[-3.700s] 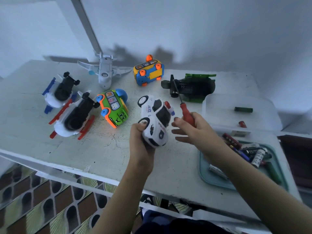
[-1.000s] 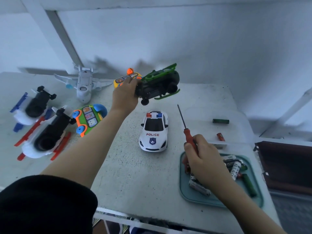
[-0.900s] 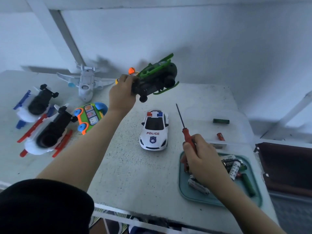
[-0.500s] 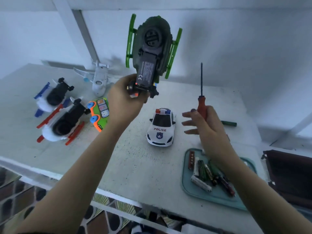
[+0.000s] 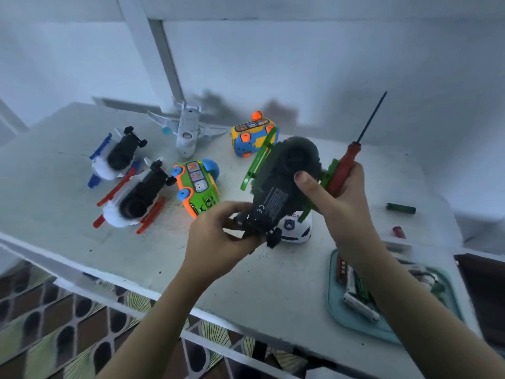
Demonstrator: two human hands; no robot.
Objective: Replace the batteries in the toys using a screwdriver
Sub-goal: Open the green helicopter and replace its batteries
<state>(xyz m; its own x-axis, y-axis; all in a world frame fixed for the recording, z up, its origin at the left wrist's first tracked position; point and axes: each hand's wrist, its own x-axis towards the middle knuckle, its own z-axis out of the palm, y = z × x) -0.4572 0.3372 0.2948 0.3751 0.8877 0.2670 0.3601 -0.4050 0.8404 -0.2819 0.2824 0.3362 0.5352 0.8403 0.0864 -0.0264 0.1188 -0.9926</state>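
Broadly, the desk (image 5: 287,291) is laid out as a work station, and everything is best placed from the green helicopter (image 5: 276,192). It is held up over the desk's middle with its belly turned towards the person, so the labelled battery door can be seen. Left of the helicopter and beyond it lie the other toys: two skid-footed craft (image 5: 134,198), a green bus (image 5: 198,187), a white plane (image 5: 187,131) and a yellow-and-blue car (image 5: 252,134). Several look tipped over, probably to bare their undersides. Just behind and below the helicopter stands the police car (image 5: 293,228), partly hidden. To its lower right sits the tray (image 5: 332,296) of batteries (image 5: 358,305), within easy reach. The left grip (image 5: 218,236) is curled round the helicopter's near end, steadying it. The right grip (image 5: 341,203) wraps its fingers round the red handle of the screwdriver (image 5: 352,157), shaft pointing up and away, while its thumb presses the belly. I judge the tool is parked while the toy is positioned. Right of the helicopter lies a loose green battery (image 5: 400,208).
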